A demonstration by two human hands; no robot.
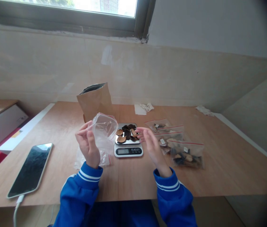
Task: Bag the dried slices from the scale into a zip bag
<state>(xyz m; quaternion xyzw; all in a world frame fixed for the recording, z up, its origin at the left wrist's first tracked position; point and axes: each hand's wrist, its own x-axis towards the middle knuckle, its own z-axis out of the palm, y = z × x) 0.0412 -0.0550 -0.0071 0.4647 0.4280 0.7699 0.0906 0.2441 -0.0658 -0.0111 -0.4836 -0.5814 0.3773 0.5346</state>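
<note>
My left hand [88, 145] holds up a clear plastic zip bag [105, 130], its mouth spread wide, just left of a small digital kitchen scale [128, 150]. Dark and orange dried slices [127, 133] lie piled on the scale's steel platform. My right hand [150, 143] hovers open beside the scale's right edge, fingers apart and reaching toward the slices, holding nothing. Both wrists wear blue sleeves with white stripes.
A brown paper bag [95, 100] stands open behind the scale. Several filled red-zip bags [182, 148] lie to the right. More clear bags [80, 160] lie under my left hand. A phone [31, 169] on a cable rests at the left. Crumpled white paper [145, 107] sits near the wall.
</note>
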